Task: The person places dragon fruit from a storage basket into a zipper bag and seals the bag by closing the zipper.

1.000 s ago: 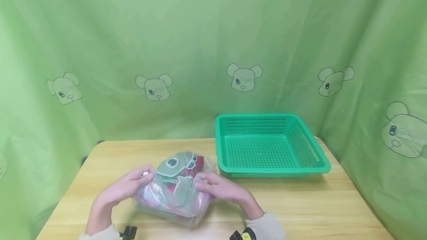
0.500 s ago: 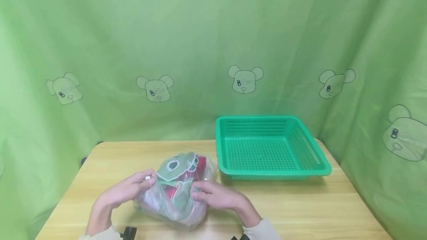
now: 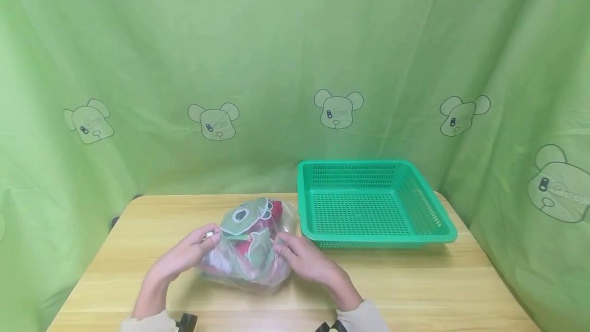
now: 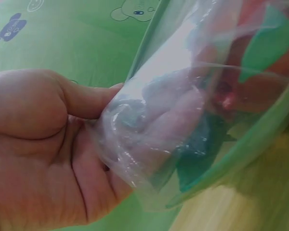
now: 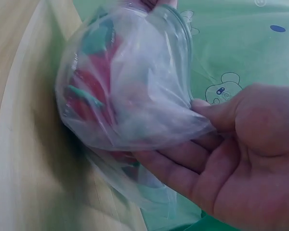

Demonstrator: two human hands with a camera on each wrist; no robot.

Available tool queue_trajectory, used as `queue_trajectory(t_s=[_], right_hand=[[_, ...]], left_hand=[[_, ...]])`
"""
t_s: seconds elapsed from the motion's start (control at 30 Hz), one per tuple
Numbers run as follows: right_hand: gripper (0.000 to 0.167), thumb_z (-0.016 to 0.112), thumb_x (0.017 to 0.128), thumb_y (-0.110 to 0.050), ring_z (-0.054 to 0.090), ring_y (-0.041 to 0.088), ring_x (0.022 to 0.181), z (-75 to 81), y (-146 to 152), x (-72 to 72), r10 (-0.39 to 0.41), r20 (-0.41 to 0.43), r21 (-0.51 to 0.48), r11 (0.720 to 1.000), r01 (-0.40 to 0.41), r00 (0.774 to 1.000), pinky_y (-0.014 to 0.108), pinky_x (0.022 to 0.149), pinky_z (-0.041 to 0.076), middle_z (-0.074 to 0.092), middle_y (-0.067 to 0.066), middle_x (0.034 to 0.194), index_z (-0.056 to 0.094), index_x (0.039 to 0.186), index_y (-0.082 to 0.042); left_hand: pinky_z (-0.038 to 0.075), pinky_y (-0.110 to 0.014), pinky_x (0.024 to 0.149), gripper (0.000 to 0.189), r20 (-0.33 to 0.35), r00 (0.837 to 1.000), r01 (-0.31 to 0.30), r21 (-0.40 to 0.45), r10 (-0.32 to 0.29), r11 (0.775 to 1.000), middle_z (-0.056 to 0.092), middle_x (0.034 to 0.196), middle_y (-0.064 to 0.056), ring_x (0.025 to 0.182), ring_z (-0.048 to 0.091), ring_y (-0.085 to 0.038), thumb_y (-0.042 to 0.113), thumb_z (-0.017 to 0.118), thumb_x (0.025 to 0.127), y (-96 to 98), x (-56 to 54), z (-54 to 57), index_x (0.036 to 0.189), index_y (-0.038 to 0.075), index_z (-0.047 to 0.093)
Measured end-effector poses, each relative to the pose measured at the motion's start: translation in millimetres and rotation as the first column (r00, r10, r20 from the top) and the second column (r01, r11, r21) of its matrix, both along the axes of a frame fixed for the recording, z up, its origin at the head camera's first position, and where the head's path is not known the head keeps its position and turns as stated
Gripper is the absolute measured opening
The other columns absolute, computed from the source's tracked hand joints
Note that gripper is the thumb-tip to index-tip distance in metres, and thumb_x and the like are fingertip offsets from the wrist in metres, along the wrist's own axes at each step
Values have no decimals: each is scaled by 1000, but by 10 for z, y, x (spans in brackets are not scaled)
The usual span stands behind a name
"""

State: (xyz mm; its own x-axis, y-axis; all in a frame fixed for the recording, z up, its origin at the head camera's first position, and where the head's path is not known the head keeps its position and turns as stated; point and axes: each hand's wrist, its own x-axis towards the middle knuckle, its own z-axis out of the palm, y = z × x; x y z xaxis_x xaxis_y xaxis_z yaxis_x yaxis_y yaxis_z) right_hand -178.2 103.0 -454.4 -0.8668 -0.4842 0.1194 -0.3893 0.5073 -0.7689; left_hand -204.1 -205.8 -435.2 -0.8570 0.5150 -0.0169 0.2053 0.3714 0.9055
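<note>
A clear plastic bag (image 3: 230,265) with a green printed animal figure is held just above or on the table's left-middle part; which one I cannot tell. Red and green items (image 5: 89,91) show through the film, their kind unclear. My left hand (image 3: 182,255) pinches the left end of the bag's upper edge, a small whitish piece near its fingertips. In the left wrist view, the fingers of the left hand (image 4: 33,154) are seen through the film. On the other side my right hand (image 3: 309,263) pinches the right end, thumb on top, as the right wrist view shows.
A green perforated plastic basket (image 3: 359,214) stands at the back right of the wooden table (image 3: 415,291), close to the bag and with nothing in it. Green curtains (image 3: 267,55) with bear-head prints enclose the back and sides.
Both hands and the bag have moved away from the table's near edge and a little to the right in the last half second. The grip on both ends stays. The basket has not moved.
</note>
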Motion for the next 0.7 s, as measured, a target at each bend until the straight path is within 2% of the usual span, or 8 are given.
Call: queue_trajectory(t_s=[0.13, 0.33, 0.5, 0.7], right_hand=[[17, 49, 109, -20, 46, 6, 65, -5, -10, -9, -66, -49, 27, 997, 67, 997, 26, 63, 49, 48, -7, 72, 61, 98, -13], [14, 49, 108, -16, 48, 7, 63, -3, -27, -2, -118, -73, 4, 993, 119, 990, 26, 60, 50, 50, -5, 72, 60, 102, -11], [13, 48, 109, -16, 44, 5, 58, -19, -57, 1, -155, -110, 4, 988, 157, 982, 25, 56, 49, 49, -6, 69, 59, 108, -11], [12, 48, 109, -15, 39, 3, 52, -42, -101, -4, -194, -147, 10, 980, 198, 970, 22, 48, 44, 46, -7, 65, 59, 109, -10]], left_hand=[[44, -40, 86, 17, -25, 997, -66, 17, 67, 998, 53, 92, -9, 96, 50, -25, 14, 46, 109, 46, -22, -19, 103, 2, 55], [44, -39, 85, 17, -29, 986, -165, 61, 167, 984, 51, 88, -11, 90, 50, -25, 12, 45, 109, 102, -66, -83, 103, -1, 55], [45, -36, 81, 16, -13, 965, -258, 109, 260, 960, 50, 86, -11, 85, 47, -23, 8, 45, 109, 147, -123, -160, 103, -2, 55], [45, -33, 74, 17, -36, 938, -339, 131, 346, 932, 49, 86, -10, 81, 47, -20, 9, 45, 109, 217, -186, -246, 106, -3, 56]])
